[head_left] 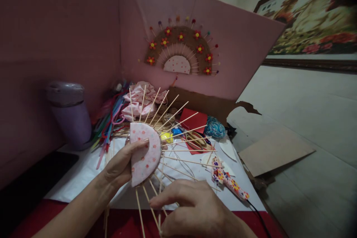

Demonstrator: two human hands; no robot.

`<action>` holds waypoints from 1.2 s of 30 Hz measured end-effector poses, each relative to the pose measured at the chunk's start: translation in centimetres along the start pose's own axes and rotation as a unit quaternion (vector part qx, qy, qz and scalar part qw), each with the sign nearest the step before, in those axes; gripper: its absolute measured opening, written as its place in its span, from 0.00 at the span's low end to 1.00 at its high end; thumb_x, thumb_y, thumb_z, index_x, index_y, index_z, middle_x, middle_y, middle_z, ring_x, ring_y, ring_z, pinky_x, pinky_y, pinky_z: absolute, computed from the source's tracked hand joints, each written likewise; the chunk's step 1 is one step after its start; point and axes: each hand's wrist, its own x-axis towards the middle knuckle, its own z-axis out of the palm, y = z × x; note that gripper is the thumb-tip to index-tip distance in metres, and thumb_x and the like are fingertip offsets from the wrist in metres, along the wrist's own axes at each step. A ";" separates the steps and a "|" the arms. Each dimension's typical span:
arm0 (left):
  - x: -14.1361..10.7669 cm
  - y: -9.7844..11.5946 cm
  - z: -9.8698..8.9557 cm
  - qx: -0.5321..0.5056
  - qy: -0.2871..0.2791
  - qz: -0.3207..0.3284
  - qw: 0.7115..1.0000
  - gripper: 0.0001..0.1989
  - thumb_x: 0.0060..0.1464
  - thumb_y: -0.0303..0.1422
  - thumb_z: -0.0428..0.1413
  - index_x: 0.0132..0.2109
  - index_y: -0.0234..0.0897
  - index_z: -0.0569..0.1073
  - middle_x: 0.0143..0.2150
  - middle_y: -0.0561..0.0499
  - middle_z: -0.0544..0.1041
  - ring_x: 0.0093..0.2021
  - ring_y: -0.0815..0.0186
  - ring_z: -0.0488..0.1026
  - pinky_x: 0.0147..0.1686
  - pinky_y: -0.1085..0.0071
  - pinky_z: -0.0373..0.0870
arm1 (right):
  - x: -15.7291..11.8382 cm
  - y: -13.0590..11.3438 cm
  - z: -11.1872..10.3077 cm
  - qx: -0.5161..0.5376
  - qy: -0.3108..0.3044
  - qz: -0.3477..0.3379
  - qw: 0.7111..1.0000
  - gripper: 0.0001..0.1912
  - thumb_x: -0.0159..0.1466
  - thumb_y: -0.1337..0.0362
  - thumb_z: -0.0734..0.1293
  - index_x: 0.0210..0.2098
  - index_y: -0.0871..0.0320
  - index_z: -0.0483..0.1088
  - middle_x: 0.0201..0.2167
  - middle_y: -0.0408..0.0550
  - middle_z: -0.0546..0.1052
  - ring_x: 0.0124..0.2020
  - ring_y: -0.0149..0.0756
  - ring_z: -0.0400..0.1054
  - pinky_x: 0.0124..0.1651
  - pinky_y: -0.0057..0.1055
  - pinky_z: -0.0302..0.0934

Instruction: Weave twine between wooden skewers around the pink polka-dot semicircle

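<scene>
My left hand (121, 161) grips a half-circle panel (145, 169) covered in pale pink fabric with red dots. Its thumb lies across the front, and the other fingers are mostly hidden behind. Thin wooden sticks (182, 125) fan out from the panel's curved edge. My right hand (195, 208) is over the lower sticks, index finger stretched out and thumb apart below it. The index fingertip is close to one stick; whether it touches cannot be made out. A flower-patterned glue gun (228, 182) lies to the right on the white paper (245, 197).
On the pink board (223, 44) hangs a brown half-ring decoration (178, 35) with flowers. Behind the panel are pink fabric (136, 98), blue yarn (215, 127), red paper (195, 117) and scissors (199, 141). A purple tumbler (71, 119) stands left; a cord (259, 217) trails right.
</scene>
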 end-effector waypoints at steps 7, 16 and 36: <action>-0.2 0.0 0.0 0.009 -0.002 0.002 1.000 0.07 0.45 0.25 0.57 0.35 0.34 0.73 0.29 0.47 0.79 0.27 0.61 0.75 0.29 0.67 0.73 | 0.3 -0.1 0.4 -0.031 -0.006 -0.032 0.999 0.10 0.60 0.61 0.61 0.27 0.58 0.70 0.35 0.44 0.76 0.33 0.27 0.69 0.34 0.22 0.62; -0.3 -0.1 0.0 0.006 0.008 0.012 1.000 0.08 0.44 0.25 0.57 0.35 0.35 0.73 0.30 0.46 0.78 0.27 0.61 0.75 0.29 0.68 0.73 | 0.3 -0.5 -0.6 0.001 0.009 -0.016 1.000 0.11 0.61 0.61 0.60 0.26 0.59 0.68 0.32 0.44 0.76 0.31 0.25 0.68 0.34 0.21 0.60; -0.3 0.0 0.3 -0.003 0.014 0.004 1.000 0.07 0.44 0.24 0.56 0.34 0.35 0.73 0.28 0.47 0.79 0.26 0.61 0.75 0.28 0.68 0.73 | 0.3 -0.5 0.0 -0.025 -0.005 -0.024 0.999 0.10 0.61 0.62 0.60 0.28 0.58 0.69 0.32 0.43 0.76 0.32 0.26 0.68 0.34 0.22 0.61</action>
